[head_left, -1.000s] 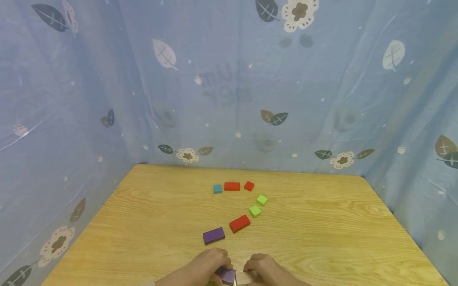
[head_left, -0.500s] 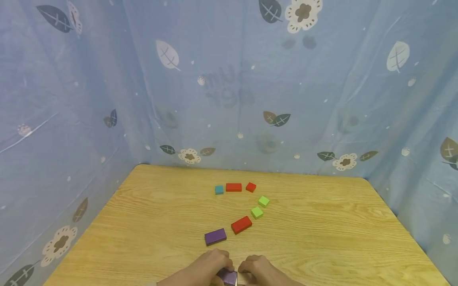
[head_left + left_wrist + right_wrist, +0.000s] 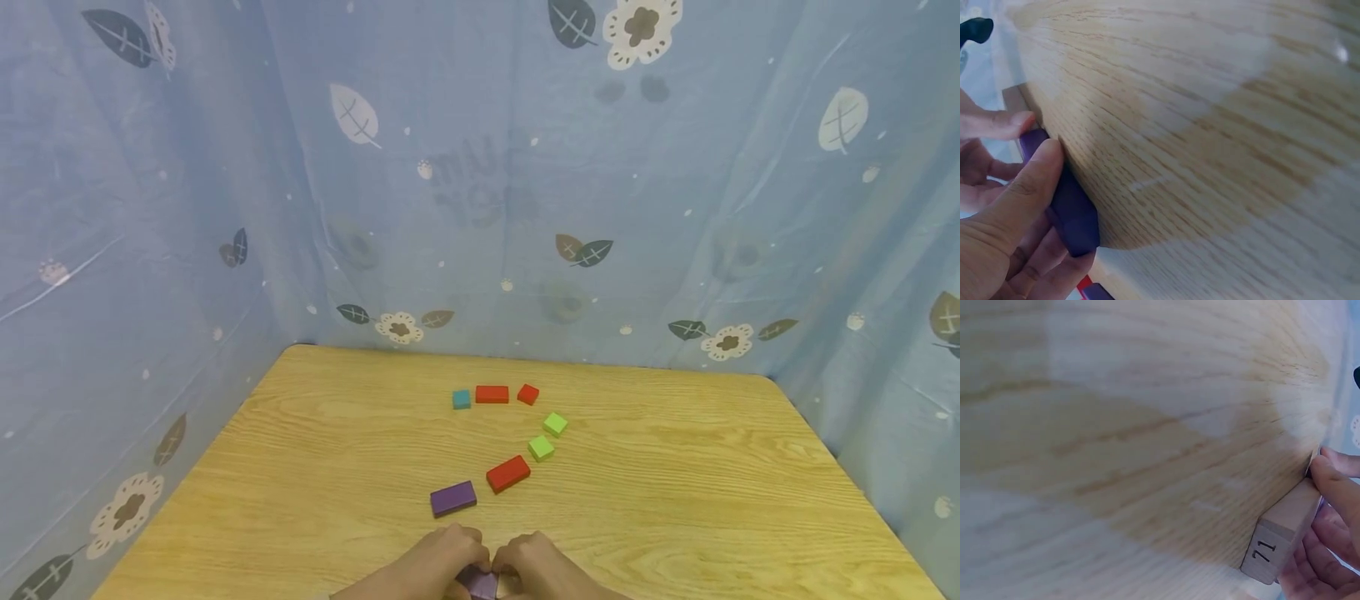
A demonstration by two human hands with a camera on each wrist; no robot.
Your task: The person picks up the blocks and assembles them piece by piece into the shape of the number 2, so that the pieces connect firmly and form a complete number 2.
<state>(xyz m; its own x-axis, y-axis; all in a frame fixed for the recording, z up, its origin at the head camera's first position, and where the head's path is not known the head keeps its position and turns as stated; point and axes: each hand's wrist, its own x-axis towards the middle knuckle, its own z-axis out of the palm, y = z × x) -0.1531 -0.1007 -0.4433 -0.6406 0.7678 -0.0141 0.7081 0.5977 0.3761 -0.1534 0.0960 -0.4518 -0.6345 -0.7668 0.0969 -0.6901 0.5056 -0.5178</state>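
At the near edge of the table, my left hand [image 3: 442, 560] grips a purple block [image 3: 480, 582] between thumb and fingers; the left wrist view shows that purple block [image 3: 1072, 209] lying along the tabletop. My right hand [image 3: 542, 567] is right beside it, fingertips close to the left hand's. In the right wrist view my right hand [image 3: 1335, 531] holds a plain wooden block [image 3: 1288, 519] marked 71 on its end. The two blocks lie end to end; whether they touch is hidden by fingers.
Ahead of the hands lie another purple block [image 3: 453, 499], a red block [image 3: 508, 474], two lime green blocks [image 3: 541, 448] [image 3: 556, 424], a small red block [image 3: 528, 394], a longer red block [image 3: 492, 394] and a teal block [image 3: 461, 399], curving on the wooden table [image 3: 675, 467]. Blue curtains [image 3: 450, 208] surround it.
My right hand has moved left, bringing its wooden block closer to the purple block in my left hand. The head view has shifted slightly.
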